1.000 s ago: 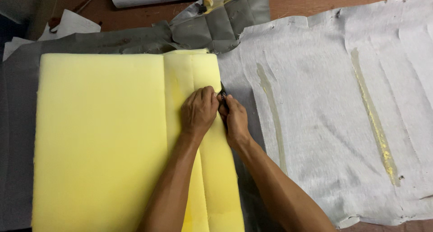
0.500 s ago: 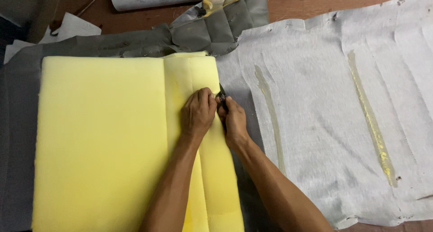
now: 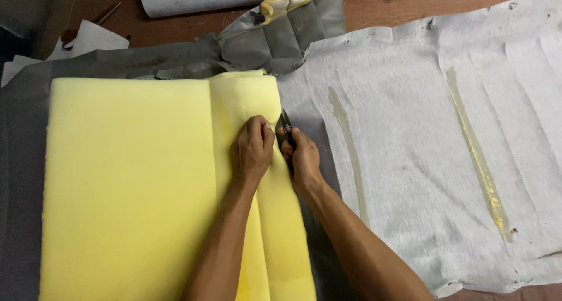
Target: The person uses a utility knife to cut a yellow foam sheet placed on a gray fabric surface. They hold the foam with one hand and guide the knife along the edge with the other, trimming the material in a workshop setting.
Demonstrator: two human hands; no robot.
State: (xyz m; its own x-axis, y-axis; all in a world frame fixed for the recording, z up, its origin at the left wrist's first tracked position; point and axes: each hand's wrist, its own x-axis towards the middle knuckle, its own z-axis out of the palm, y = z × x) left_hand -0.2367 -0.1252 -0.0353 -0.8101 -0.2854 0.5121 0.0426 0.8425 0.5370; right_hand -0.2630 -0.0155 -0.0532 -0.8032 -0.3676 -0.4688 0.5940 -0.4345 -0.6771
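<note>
1. Yellow foam (image 3: 129,184) lies on grey fabric on the desk (image 3: 398,11); left hand (image 3: 252,152) presses its right strip, fingers flat.
2. Right hand (image 3: 301,160) fingers grip a dark cutting tool (image 3: 285,128) at the foam's edge.

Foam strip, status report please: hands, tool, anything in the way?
Left hand pressing the yellow foam strip flat. Right hand gripping dark cutting tool at strip's right edge. Grey fabric alongside, not blocking.

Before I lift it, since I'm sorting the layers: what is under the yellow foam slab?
The yellow foam slab lies on a grey sheet that shows along its left and top edges. The left hand presses the foam. What lies beneath the slab's middle is covered.
</note>
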